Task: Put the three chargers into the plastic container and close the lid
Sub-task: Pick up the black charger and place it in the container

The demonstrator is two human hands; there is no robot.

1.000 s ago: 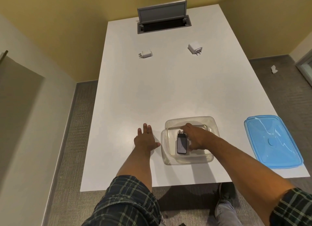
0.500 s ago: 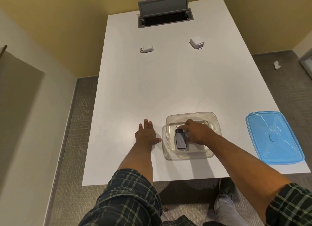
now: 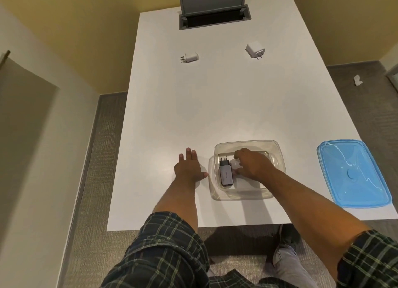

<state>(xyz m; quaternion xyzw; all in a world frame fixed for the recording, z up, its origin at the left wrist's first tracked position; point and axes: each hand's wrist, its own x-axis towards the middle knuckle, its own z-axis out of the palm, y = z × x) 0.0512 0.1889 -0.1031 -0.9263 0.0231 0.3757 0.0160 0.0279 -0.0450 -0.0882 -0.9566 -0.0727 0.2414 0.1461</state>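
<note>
Since the earlier frames the right hand (image 3: 253,166) had let go of the dark charger (image 3: 226,173) and drawn a little to the right of it, its fingers (image 3: 238,154) now loosely spread and holding nothing. The charger lay flat on the floor of the container (image 3: 280,156), along its left side, prongs pointing away from the person.

At the left, the left hand (image 3: 189,169) lay palm down on the white worktop (image 3: 215,107), fingers stretched flat and empty, its thumb just beside the container's left wall. Farther back on that side a small white charger (image 3: 190,57) rested on the worktop with its prongs to the left. At the far edge, near the middle, a grey cable hatch (image 3: 213,16) stood with its flap raised. The clear container sat near the front edge with the right hand inside it. Behind it and to the right a second white charger (image 3: 254,50) lay with its prongs to the right, well apart from the first. At the far right the blue lid (image 3: 353,173) lay flat on the worktop, apart from the container.
</note>
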